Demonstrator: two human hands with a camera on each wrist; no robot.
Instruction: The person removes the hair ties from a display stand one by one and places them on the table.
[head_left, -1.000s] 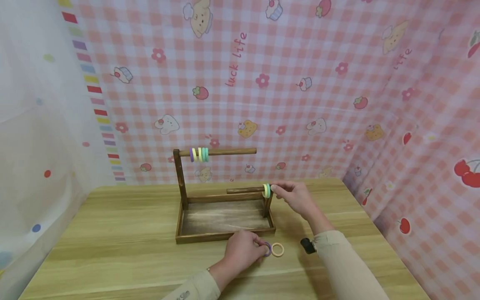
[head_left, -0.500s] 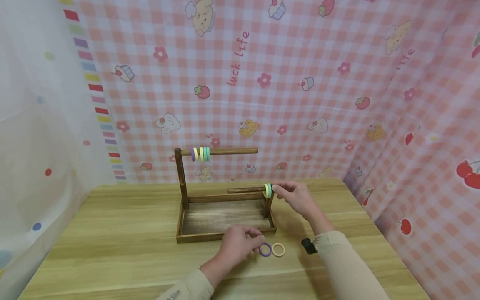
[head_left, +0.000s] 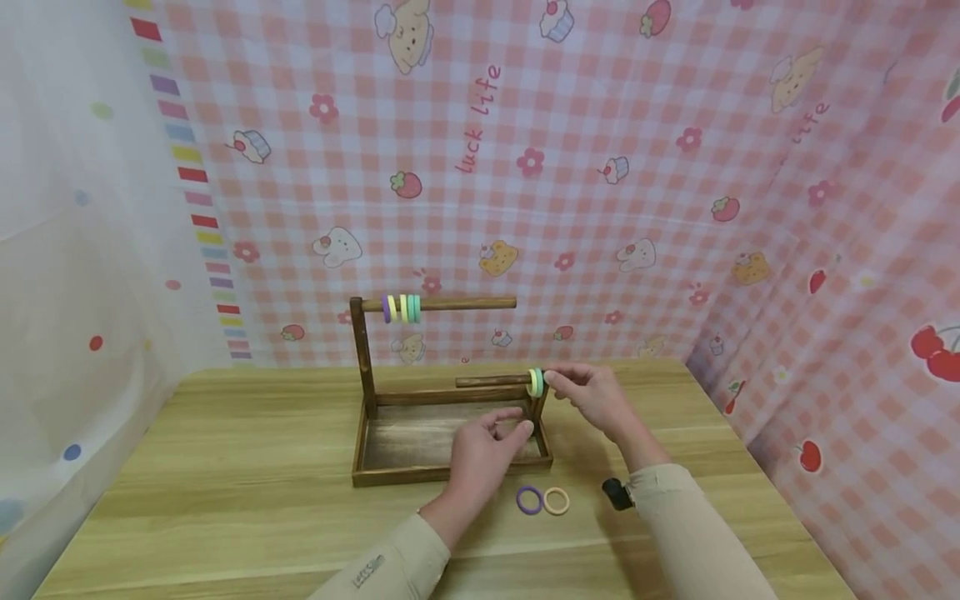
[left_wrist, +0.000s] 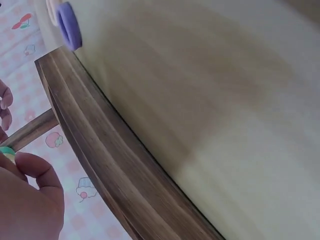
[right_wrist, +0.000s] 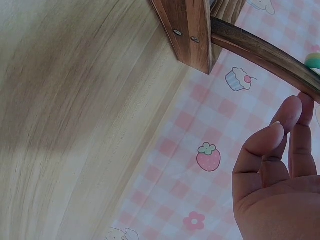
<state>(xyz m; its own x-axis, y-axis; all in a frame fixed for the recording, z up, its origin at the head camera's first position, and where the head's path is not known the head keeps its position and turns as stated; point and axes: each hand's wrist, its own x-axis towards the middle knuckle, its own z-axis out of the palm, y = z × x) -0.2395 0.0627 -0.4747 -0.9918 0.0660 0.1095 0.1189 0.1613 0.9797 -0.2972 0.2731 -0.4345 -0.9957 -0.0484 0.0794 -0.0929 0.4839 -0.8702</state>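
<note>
A wooden rack stands mid-table with two rods. The upper rod carries several coloured rings. On the lower rod sit a yellow and a green ring. My right hand pinches the green ring at that rod's right end; its fingers reach the rod beside the ring. My left hand hovers over the tray's front right corner, fingers loosely curled, holding nothing. A purple ring and a beige ring lie on the table in front of the tray.
The wooden table is backed by pink checked cloth behind and to the right, and white cloth to the left. A black wrist device sits on my right sleeve. The tray's front wall is close below my left hand.
My left hand let go of the purple ring on the table and rose toward the lower rod. My right hand stayed at the green ring.
</note>
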